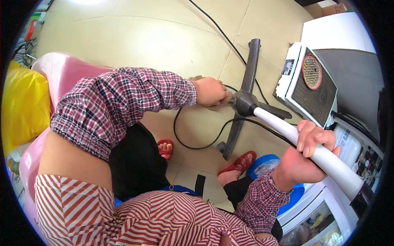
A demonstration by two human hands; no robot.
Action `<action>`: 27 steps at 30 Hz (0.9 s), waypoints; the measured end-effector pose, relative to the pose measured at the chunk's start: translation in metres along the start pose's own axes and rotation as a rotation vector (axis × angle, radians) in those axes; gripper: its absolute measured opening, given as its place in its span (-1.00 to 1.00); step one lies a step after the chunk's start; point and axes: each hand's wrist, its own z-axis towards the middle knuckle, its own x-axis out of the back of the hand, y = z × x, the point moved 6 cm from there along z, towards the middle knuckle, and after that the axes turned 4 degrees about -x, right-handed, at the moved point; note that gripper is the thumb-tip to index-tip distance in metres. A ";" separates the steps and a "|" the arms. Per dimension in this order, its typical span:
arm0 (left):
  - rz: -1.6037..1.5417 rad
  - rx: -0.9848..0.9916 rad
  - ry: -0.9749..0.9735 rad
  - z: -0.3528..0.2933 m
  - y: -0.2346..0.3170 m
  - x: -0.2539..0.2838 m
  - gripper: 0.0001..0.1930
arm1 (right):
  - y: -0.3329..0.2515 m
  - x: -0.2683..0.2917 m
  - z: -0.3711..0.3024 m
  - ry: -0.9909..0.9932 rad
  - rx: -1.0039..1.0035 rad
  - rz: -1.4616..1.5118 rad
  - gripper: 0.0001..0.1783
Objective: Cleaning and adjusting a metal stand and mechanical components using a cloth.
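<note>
A stand with a white pole (279, 124) and a dark cross-shaped base (245, 102) is tilted over the floor, its base raised toward the middle of the view. My right hand (310, 153) wraps its fingers around the pole. The pole's black upper part (363, 198) runs out at the lower right. My left hand (210, 91) is closed at the hub of the base, bunching what looks like a grey-brown cloth (221, 102); its fingertips are slightly blurred. One leg ends in a small caster (222, 146). A black cable (197, 146) loops beside the base.
Pink seat-like plastic (65, 71) and a yellow bag (24, 108) stand at the left. On the right are a platform scale (316, 88) bearing a round red-rimmed item (312, 72), a blue bucket (262, 162) and a white glass-fronted cabinet (312, 217). Red sandals (242, 163) are on my feet.
</note>
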 end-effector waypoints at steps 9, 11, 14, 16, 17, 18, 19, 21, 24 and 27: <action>0.070 0.211 -0.255 -0.112 -0.048 -0.007 -0.78 | 0.000 -0.002 -0.003 -0.029 -0.001 0.000 -0.41; 0.028 0.276 -0.315 -0.142 -0.057 -0.014 -0.80 | -0.001 -0.005 -0.003 -0.004 -0.043 0.025 -0.47; 0.223 0.182 -0.440 -0.166 -0.064 -0.030 -0.81 | 0.000 -0.008 0.003 0.007 -0.073 0.059 -0.52; -0.017 0.472 -0.431 -0.159 -0.057 -0.010 -0.83 | 0.005 -0.003 0.002 0.002 -0.079 0.061 -0.53; 0.095 0.435 -0.372 -0.150 -0.053 -0.003 -0.85 | 0.005 0.002 0.002 -0.012 -0.045 0.032 -0.48; 0.101 0.438 -0.374 -0.144 -0.057 0.004 -0.85 | 0.002 0.002 0.006 -0.021 -0.005 0.007 -0.44; 0.112 0.443 -0.176 -0.135 -0.061 0.018 -0.84 | 0.001 0.001 0.006 -0.029 -0.001 0.006 -0.44; 0.116 0.440 0.022 -0.118 -0.061 0.031 -0.83 | 0.002 0.000 0.008 -0.032 -0.004 0.010 -0.44; 0.036 0.175 0.276 -0.077 -0.035 0.042 -0.69 | 0.003 -0.002 0.009 -0.016 0.001 0.002 -0.44; 0.029 0.065 0.349 -0.036 -0.017 0.031 -0.63 | 0.005 -0.003 0.011 -0.009 0.003 -0.005 -0.45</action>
